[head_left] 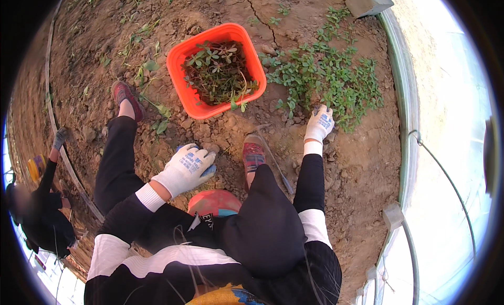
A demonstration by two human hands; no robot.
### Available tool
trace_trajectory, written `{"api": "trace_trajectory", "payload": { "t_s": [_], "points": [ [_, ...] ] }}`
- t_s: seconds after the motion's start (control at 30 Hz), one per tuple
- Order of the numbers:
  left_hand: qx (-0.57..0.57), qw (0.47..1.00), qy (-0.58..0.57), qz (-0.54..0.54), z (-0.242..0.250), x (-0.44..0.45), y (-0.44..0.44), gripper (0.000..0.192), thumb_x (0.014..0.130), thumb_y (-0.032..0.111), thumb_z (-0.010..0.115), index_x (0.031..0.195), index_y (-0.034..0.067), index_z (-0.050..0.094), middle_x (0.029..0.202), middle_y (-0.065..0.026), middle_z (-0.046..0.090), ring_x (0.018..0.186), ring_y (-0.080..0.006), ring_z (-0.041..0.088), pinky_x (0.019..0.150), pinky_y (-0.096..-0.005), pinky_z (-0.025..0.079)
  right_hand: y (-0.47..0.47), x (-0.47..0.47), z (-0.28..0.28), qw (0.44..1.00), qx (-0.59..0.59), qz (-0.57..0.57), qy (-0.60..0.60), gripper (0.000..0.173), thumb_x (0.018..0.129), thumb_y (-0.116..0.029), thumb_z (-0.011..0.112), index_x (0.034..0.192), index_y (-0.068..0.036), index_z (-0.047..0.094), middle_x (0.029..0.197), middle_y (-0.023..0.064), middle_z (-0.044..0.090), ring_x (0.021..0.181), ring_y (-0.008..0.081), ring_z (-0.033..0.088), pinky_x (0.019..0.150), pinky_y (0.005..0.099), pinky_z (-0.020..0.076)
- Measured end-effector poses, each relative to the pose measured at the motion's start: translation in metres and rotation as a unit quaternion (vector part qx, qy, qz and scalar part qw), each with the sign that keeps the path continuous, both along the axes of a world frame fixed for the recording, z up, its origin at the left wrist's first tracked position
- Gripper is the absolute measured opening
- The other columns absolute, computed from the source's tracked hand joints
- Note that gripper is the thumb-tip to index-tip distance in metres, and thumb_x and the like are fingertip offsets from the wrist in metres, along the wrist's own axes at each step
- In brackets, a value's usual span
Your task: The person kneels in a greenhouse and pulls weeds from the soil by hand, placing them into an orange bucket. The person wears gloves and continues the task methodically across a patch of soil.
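My right hand (319, 123), in a white knit glove with printed writing, is at the near edge of a patch of low, leafy green plants (327, 74). Its fingertips point down among the stems, so what they hold is hidden. An orange square plastic bucket (217, 111) stands left of the patch, partly filled with pulled plants (220, 70). My left hand (185, 169), in a white glove with a blue coated palm, hangs curled over the soil in front of my lap; its underside is hidden. Between my hands, a thin-shafted hand hoe (275, 157) lies beside my shoe (254, 153).
A red rounded object (214, 200) shows between my legs. Wilted plants (159, 112) lie on cloddy soil at left. Beyond a pale hose or strip (49, 80), another person (43, 210) crouches near a yellow container (36, 167). Plastic sheeting (445, 147) and concrete blocks (368, 2) border the right.
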State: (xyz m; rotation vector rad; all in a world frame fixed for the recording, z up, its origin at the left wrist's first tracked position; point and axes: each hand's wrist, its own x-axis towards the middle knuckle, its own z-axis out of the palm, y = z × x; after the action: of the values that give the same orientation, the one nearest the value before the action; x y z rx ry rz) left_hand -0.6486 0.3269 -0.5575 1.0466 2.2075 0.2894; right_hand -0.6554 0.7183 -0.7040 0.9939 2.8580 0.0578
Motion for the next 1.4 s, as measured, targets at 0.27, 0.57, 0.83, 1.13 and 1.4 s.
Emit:
{"api": "trace_trajectory", "payload": {
  "t_s": [0.27, 0.57, 0.83, 1.13, 1.4],
  "points": [
    [0.008, 1.000, 0.005, -0.020, -0.003, 0.006, 0.001, 0.036, 0.091, 0.031, 0.058, 0.115, 0.005, 0.060, 0.096, -0.0098, 0.064, 0.097, -0.0275, 0.063, 0.102, -0.0424, 0.042, -0.067, -0.001, 0.079, 0.673, -0.548, -0.093, 0.489, 0.034, 0.078, -0.007, 0.076, 0.108, -0.001, 0.062, 0.101, 0.0116, 0.060, 0.088, 0.0208, 0.061, 0.077, 0.0307, 0.0501],
    [-0.014, 1.000, -0.012, -0.003, -0.001, -0.003, 0.002, 0.040, 0.089, 0.033, 0.059, 0.118, 0.005, 0.059, 0.100, -0.0101, 0.064, 0.100, -0.0273, 0.062, 0.103, -0.0428, 0.041, -0.103, -0.033, 0.082, 0.763, -0.510, 0.071, 0.391, 0.037, 0.082, -0.009, 0.074, 0.116, -0.003, 0.063, 0.102, 0.0107, 0.061, 0.085, 0.0217, 0.061, 0.079, 0.0324, 0.0499],
    [0.013, 1.000, -0.006, -0.018, -0.001, 0.006, -0.002, 0.040, 0.089, 0.032, 0.059, 0.117, 0.004, 0.060, 0.098, -0.0107, 0.064, 0.098, -0.0276, 0.063, 0.103, -0.0432, 0.041, -0.023, 0.013, 0.000, 0.992, -0.123, 0.005, 0.031, 0.052, 0.082, -0.026, 0.076, 0.126, -0.006, 0.055, 0.116, 0.0158, 0.060, 0.100, 0.0334, 0.063, 0.086, 0.0426, 0.0510],
    [0.006, 1.000, -0.012, -0.003, -0.003, 0.001, -0.001, 0.037, 0.089, 0.031, 0.059, 0.115, 0.004, 0.061, 0.097, -0.0109, 0.064, 0.096, -0.0282, 0.063, 0.102, -0.0428, 0.042, -0.016, 0.016, -0.039, 0.965, -0.181, -0.020, 0.191, 0.028, 0.085, -0.011, 0.070, 0.110, -0.007, 0.059, 0.106, 0.0131, 0.065, 0.095, 0.0323, 0.064, 0.082, 0.0398, 0.0507],
    [0.006, 1.000, 0.002, -0.010, -0.005, 0.004, -0.003, 0.037, 0.090, 0.031, 0.059, 0.116, 0.005, 0.060, 0.097, -0.0103, 0.064, 0.096, -0.0281, 0.063, 0.102, -0.0432, 0.042, -0.059, 0.009, 0.044, 0.637, -0.547, -0.179, 0.512, 0.018, 0.090, 0.007, 0.058, 0.106, -0.002, 0.060, 0.101, 0.0047, 0.065, 0.078, 0.0131, 0.061, 0.070, 0.0276, 0.0543]
  ]
}}
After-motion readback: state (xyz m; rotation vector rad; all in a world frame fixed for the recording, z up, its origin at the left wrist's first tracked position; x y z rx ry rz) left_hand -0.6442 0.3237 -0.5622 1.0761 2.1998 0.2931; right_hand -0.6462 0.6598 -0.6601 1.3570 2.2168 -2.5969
